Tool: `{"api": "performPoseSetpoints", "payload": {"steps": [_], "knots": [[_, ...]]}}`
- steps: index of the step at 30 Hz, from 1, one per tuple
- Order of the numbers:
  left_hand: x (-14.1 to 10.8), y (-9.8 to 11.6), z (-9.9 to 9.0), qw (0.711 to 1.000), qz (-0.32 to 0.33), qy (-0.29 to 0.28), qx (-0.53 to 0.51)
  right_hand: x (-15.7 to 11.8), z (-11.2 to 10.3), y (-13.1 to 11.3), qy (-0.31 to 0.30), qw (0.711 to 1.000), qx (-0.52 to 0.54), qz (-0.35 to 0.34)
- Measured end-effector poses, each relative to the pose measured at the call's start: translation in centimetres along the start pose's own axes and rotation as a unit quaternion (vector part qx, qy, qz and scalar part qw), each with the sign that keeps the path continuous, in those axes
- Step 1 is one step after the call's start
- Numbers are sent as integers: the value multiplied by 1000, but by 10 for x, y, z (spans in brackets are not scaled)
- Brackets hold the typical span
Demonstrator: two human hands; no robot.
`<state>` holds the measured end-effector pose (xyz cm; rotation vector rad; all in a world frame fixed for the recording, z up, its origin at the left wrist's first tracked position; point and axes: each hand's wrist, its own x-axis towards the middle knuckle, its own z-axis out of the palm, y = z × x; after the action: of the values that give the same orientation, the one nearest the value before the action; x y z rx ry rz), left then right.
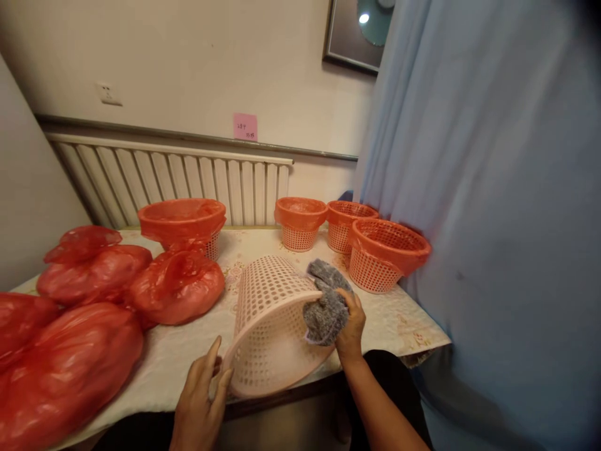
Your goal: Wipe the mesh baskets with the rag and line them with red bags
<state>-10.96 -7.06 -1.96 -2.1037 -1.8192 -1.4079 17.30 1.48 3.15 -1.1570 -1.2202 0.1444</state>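
A pale pink plastic waste basket [277, 282] with a perforated wall lies tilted on its side at the table's front edge, its mouth facing me. My right hand [351, 322] is closed around a grey fluffy cloth [326, 313], which is folded over the right part of the basket's rim. At the rim's left side is my left hand [201, 391], its fingers and thumb apart. The left thumb is beside the rim; whether it presses on it I cannot tell.
Baskets lined with red bags stand at the back left [183, 219] and back right [300, 216]. Several full red plastic bags [89, 351] crowd the left of the cloth-covered table [176, 354]. A blue curtain [493, 188] hangs right; a radiator [188, 175] lies behind.
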Motion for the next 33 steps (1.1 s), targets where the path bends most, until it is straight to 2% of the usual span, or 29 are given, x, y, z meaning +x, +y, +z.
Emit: {"api": "performPoseSetpoints", "payload": {"steps": [3,5,7,9,12,14,17,21,24,26,29,31,33], "knots": [[29,16,-2,997,66,28,1,13,14,-50,-91,983,-66,-144],[49,24,-1,993,118,21,-9,17,23,-76,-157,947,-129,-249],[64,27,2,990,142,-1,-21,19,30,-90,-216,903,-176,-328],[72,26,5,987,156,-28,-33,20,33,-95,-254,877,-194,-358],[74,22,10,982,171,-60,-56,22,31,-85,-261,882,-189,-343],[71,20,12,980,174,-67,-69,21,29,-74,-248,898,-169,-322],[64,16,13,980,172,-57,-79,20,24,-53,-212,936,-109,-259],[57,8,12,982,165,-38,-84,16,16,-16,-148,980,-34,-129],[51,1,11,983,160,-31,-86,0,13,22,-66,998,6,-6],[46,-3,11,984,156,-21,-88,-21,15,47,-21,993,62,95],[34,-11,9,987,134,-12,-92,-56,23,72,12,957,177,230],[26,-17,7,990,99,-10,-96,-70,28,78,17,940,217,263],[21,-21,4,994,50,-2,-96,-68,31,74,17,938,225,263]]}}
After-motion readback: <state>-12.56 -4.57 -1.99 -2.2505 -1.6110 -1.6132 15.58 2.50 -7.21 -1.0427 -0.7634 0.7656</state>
